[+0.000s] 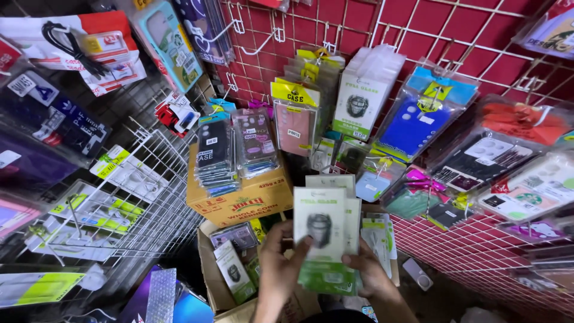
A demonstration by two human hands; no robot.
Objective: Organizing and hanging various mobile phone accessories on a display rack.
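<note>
We hold a fanned stack of flat white-and-green packets (326, 239) upright in front of us, both hands closed around its lower half. Our left hand (278, 266) comes up from below with the wrist nearly vertical, its thumb pressed flat on the face of the front packet and its fingers wrapped behind the stack's left edge. Our right hand (371, 272) reaches in from the lower right, palm turned inward, fingertips pinching the green bottom corner. The stack hovers above an open cardboard box (209, 269) holding more packets of the same kind. Just behind it stands a closed brown carton (239, 200) bearing piles of phone cases (215, 155). A red wire grid (478, 251) hung with packaged cases fills the right, a white wire rack (161, 203) the left.
</note>
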